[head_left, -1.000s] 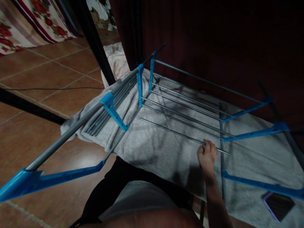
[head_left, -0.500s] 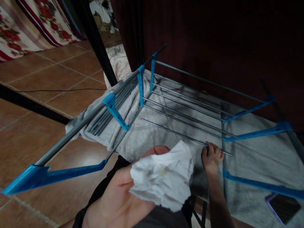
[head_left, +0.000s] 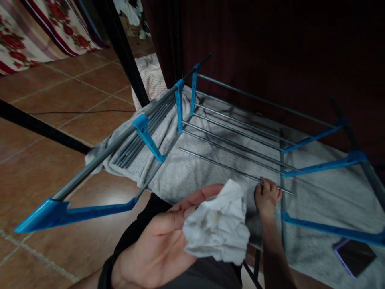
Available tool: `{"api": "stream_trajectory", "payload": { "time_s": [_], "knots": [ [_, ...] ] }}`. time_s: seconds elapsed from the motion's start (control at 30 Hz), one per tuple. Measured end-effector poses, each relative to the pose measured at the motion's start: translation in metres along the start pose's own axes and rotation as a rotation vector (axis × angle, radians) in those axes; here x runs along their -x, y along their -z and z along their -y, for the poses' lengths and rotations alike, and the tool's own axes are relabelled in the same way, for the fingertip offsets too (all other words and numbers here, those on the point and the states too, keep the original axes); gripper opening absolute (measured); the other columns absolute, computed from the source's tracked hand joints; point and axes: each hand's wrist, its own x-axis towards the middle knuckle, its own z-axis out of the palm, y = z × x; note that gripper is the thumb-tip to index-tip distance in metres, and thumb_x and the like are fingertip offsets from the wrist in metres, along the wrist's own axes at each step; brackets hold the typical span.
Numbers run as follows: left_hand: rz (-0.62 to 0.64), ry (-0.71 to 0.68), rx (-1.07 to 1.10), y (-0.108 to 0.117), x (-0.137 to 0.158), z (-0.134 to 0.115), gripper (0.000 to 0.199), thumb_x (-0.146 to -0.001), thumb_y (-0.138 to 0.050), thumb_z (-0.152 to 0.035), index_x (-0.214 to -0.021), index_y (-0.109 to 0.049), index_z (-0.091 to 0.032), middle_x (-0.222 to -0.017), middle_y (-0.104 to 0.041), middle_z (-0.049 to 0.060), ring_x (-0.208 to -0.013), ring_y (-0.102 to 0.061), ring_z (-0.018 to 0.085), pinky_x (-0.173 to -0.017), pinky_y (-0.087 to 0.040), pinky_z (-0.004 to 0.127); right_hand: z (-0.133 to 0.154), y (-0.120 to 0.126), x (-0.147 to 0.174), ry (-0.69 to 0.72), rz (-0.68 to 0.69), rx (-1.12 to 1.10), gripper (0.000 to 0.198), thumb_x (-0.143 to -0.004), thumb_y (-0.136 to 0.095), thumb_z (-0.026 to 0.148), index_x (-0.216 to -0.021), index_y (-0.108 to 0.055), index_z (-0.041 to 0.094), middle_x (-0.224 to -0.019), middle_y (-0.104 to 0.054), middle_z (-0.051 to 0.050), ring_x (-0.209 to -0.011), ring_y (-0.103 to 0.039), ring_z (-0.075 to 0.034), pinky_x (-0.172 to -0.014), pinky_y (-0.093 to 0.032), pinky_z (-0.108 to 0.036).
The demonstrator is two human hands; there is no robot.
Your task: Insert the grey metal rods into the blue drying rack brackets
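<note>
In my left hand (head_left: 164, 245), palm up, lies a crumpled white tissue (head_left: 218, 226) with a faint yellowish spot. The thumb touches its edge, and some fingers are hidden beneath it. My right hand (head_left: 267, 196) rests on grey cloth with its fingers wrapped round a loose thin metal rod (head_left: 216, 162). Both ends of that rod are free. Around them stands a partly assembled rack of grey tubes with blue plastic brackets (head_left: 147, 136); several rods (head_left: 234, 130) span its far part.
Several loose grey rods (head_left: 144, 134) lie bundled at the left on the grey blanket (head_left: 174, 176). A phone (head_left: 355, 257) lies at the lower right. Black posts (head_left: 120, 48) rise at the left, and a dark red curtain (head_left: 255, 40) hangs behind. A thin cable (head_left: 81, 111) crosses the tiled floor.
My left hand has shifted slightly right with the tissue, and its thumb has come over the tissue's edge. My right hand stays on the rod.
</note>
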Motion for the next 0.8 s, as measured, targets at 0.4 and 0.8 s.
{"api": "stream_trajectory", "payload": {
  "time_s": [0.4,0.8],
  "knots": [
    [-0.262,-0.231,-0.239,0.033,-0.009,-0.007,0.015,-0.08,-0.086,-0.013,-0.089,-0.075,-0.017,-0.086,-0.071,0.0,-0.075,-0.067,0.011,-0.077,-0.054,0.022,-0.008,-0.003,0.0,0.053,-0.009,0.029,0.045,-0.102,-0.042,0.037,-0.136,-0.064,0.019,-0.134,-0.065,-0.018,-0.128,-0.054,-0.034,-0.117,-0.028,-0.06],
    [-0.932,-0.325,-0.521,0.194,0.134,-0.018,0.024,-0.061,-0.086,-0.02,-0.074,-0.066,-0.018,-0.064,-0.065,0.003,-0.057,-0.056,0.013,-0.052,-0.044,0.02,-0.016,-0.004,-0.002,0.057,-0.027,-0.031,0.045,-0.097,-0.044,0.04,-0.13,-0.068,0.021,-0.125,-0.067,-0.017,-0.12,-0.057,-0.036,-0.113,-0.029,-0.063]
  ]
}}
